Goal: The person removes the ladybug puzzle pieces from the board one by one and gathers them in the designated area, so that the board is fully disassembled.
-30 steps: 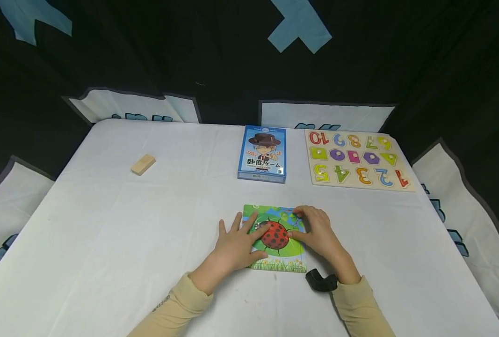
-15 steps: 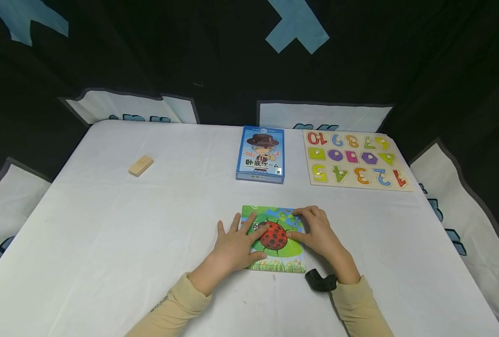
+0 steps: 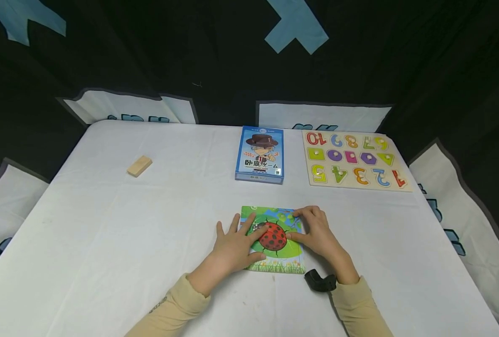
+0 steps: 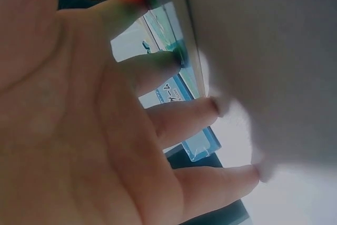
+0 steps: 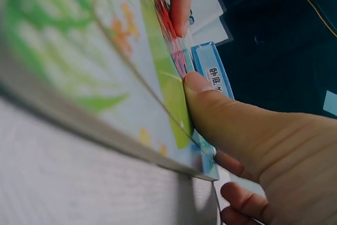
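A square ladybug jigsaw puzzle (image 3: pixel 276 266) lies flat in front of me, its red ladybug on a green leaf. My left hand (image 3: pixel 234 248) rests on its left part with fingers spread; the left wrist view shows those fingers (image 4: pixel 184 117) reaching straight to the surface. My right hand (image 3: pixel 318 234) grips the puzzle's right part: the thumb presses on the picture beside the ladybug, and the bent index finger is at the upper right corner. In the right wrist view the thumb (image 5: pixel 226 114) lies on top, with other curled fingertips beyond the edge.
Behind the puzzle lies a blue game box (image 3: pixel 259 154). A wooden number board (image 3: pixel 337 183) is at the back right. A small wooden block (image 3: pixel 139 166) sits at the left, on the white-covered table (image 3: pixel 106 234). A black strap piece (image 3: pixel 320 281) is at my right wrist.
Both hands keep the same places on the puzzle. The whole head view has shifted very slightly.
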Available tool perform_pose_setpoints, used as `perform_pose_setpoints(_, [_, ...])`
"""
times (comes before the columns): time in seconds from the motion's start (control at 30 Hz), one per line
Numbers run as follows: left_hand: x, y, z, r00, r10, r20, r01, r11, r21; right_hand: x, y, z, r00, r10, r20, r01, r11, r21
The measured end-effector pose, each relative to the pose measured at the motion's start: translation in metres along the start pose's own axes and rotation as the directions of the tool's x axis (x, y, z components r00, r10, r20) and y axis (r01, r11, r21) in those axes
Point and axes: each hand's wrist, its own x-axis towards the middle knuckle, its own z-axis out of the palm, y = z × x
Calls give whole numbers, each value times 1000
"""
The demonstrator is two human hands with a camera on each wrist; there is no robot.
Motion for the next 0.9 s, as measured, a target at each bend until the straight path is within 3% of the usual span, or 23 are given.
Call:
perform_pose_setpoints(0.33, [0,0,1,1000,-1,-4,1,1000,-1,-1,-3,-2,999,-28,-17,27,997,-78])
perform_pose_setpoints(0.7, [0,-1,1,1000,-9,7,9,1000,0,1,1,1,999,-24,-32,25,999,37])
perform_pose_setpoints(0.9, [0,0,1,1000,-7,9,7,1000,-6,1,1,2,997,-66,-48,70,992,103])
